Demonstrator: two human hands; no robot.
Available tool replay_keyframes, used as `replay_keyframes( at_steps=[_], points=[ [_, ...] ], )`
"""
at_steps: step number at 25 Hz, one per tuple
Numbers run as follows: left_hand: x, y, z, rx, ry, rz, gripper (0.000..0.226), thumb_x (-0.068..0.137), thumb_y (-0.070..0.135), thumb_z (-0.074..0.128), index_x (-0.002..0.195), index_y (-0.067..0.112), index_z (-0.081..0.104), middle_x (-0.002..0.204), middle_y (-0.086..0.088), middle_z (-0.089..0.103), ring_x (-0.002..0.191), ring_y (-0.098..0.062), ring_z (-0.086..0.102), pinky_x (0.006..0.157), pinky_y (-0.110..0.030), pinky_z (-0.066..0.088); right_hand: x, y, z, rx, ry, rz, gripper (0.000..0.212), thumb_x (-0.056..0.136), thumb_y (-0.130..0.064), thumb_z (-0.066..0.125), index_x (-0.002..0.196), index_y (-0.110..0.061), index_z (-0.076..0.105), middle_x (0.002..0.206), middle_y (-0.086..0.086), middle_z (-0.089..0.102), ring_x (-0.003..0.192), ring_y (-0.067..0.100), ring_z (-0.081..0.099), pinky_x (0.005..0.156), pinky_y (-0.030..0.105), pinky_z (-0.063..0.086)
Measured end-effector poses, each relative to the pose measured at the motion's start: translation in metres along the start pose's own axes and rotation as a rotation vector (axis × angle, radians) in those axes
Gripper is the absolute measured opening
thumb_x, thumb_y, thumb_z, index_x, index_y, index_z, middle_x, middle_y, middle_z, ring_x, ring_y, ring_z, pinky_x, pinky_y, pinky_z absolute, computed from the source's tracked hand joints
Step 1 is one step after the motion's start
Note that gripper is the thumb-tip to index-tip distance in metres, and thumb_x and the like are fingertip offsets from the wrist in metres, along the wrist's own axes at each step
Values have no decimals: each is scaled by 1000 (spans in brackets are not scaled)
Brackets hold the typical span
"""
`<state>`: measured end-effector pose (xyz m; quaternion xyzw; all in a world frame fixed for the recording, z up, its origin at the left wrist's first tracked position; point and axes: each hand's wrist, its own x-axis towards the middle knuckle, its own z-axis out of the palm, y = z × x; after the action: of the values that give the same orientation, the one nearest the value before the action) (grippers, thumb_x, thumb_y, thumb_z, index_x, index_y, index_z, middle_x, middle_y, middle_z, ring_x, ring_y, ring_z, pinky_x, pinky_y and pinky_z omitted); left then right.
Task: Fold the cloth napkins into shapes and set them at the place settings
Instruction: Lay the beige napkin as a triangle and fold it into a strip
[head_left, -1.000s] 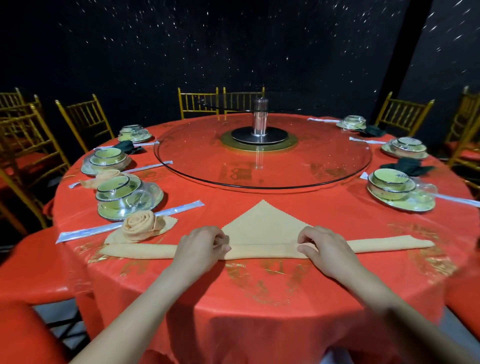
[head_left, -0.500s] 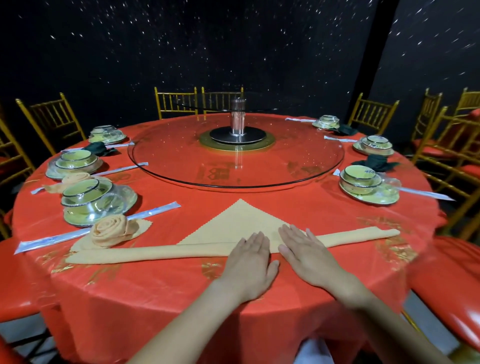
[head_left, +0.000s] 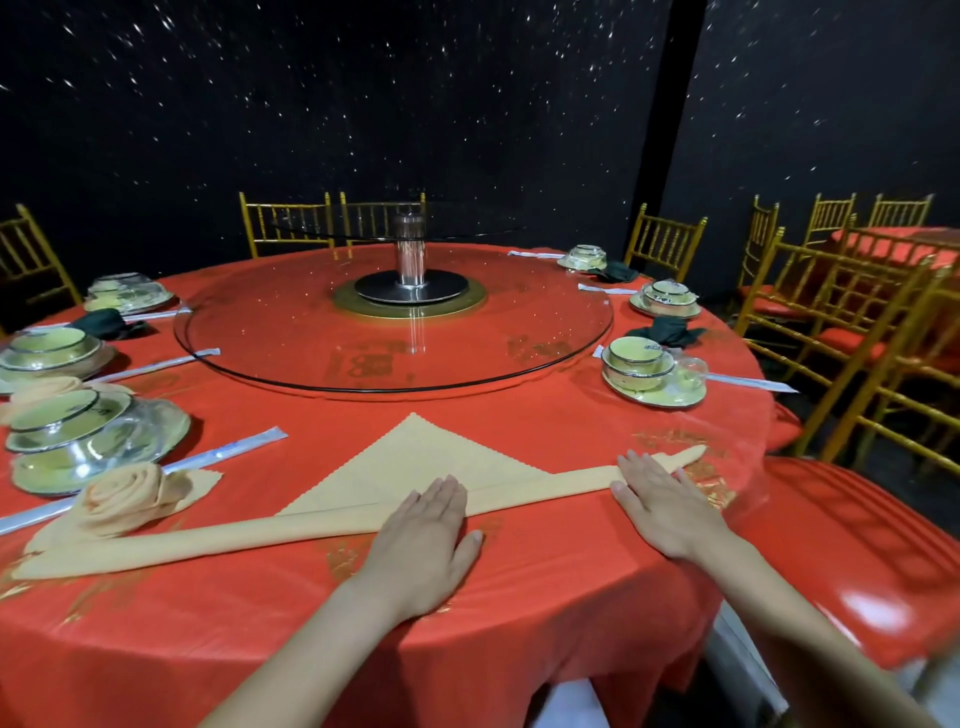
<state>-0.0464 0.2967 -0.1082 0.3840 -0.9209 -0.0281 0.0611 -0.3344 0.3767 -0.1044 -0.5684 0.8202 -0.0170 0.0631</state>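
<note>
Beige cloth, soft and light: the napkin (head_left: 415, 467) lies at the near edge of the tabletop (head_left: 519, 597). Its long side is rolled into a narrow band (head_left: 208, 543) that runs from the far left across to the right, and a flat triangle of it points away toward the glass turntable (head_left: 260, 332). The left hand (head_left: 428, 540) rests flat on the middle of the band, fingers straight and together. The right hand (head_left: 660, 504) lies flat near the band's tapered right end, fingers slightly spread. Neither grasps anything; both press with open palms.

Fabric like this probably holds a crease only loosely, so the roll is likely to spring open once the pressure comes off. The best place to take hold seems to be one tapered end, pinched tight, while the other palm pins the band. The tablecloth is a glossy red and looks slick, so the band may slide rather than roll.

A finished rose napkin (head_left: 127, 496) sits at the left, touching the band, beside stacked bowls (head_left: 88, 436) and a wrapped chopstick sleeve (head_left: 228, 449). Dark green napkins (head_left: 667, 330) lie at settings farther round the table. Gold chairs (head_left: 665, 241) ring the table, set against a black backdrop (head_left: 467, 104) flecked with white.
</note>
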Motion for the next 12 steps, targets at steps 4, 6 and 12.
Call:
replay_keyframes(
  at_steps=[4,6,12],
  points=[
    [-8,-10,-5,2,8,-28,100,64,69,-18,151,26,8,158,9,3,145,-6,-3,115,-32,-6,0,14,-1,4,-8,76,60,98,-53,9,151,-25,4,158,-10,-2,144,7,-5,118,38,-3],
    [-20,-19,-9,32,5,-47,116,54,80,-32,151,27,4,158,12,0,144,-4,-6,115,-33,-8,-1,15,-1,-14,-16,90,61,97,-54,8,151,-25,3,158,-9,-3,145,7,-5,118,38,-3],
    [-35,-27,-15,31,-14,-57,106,65,80,-17,152,23,4,158,10,1,144,-5,-6,115,-33,-8,-11,-44,-7,-134,198,-30,61,98,-43,6,151,-13,-1,159,2,-3,146,14,-5,117,37,-6]
  ],
)
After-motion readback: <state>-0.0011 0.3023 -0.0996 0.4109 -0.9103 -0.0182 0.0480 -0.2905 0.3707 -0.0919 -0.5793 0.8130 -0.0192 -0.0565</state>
